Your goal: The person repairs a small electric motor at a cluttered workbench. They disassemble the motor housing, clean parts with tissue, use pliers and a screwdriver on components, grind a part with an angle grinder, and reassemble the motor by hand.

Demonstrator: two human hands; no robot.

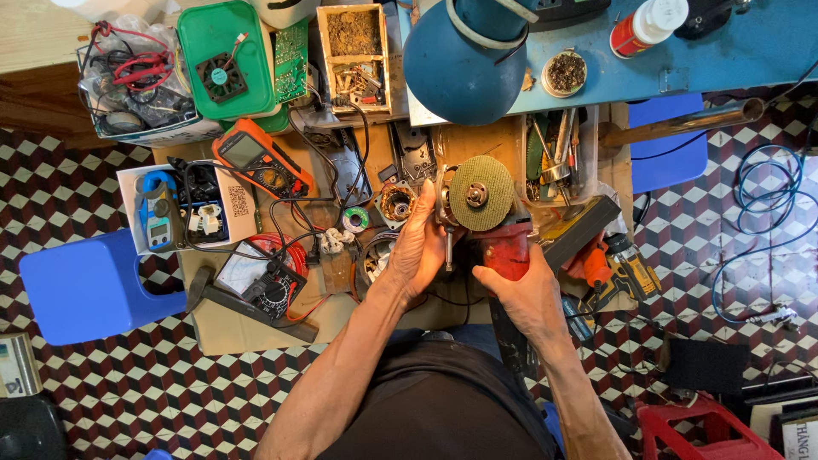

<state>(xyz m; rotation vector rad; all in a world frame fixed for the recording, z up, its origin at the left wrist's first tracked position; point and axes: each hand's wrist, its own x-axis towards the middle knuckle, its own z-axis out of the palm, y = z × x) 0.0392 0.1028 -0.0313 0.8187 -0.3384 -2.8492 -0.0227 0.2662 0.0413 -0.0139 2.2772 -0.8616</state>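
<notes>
Cluttered workbench (256, 336): both hands, left (419, 247) and right (521, 294), clamp a red grinder (503, 238) (disc (481, 193) upward).

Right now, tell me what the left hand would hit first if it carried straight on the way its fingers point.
The left hand points up the picture; just past its fingertips lies the round motor part, probably first, though depth is unclear.

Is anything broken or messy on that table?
The red angle grinder in both hands looks taken apart: its disc faces up, and loose motor parts lie beside the left hand. Tangled wires fill a tray at the far left.
</notes>
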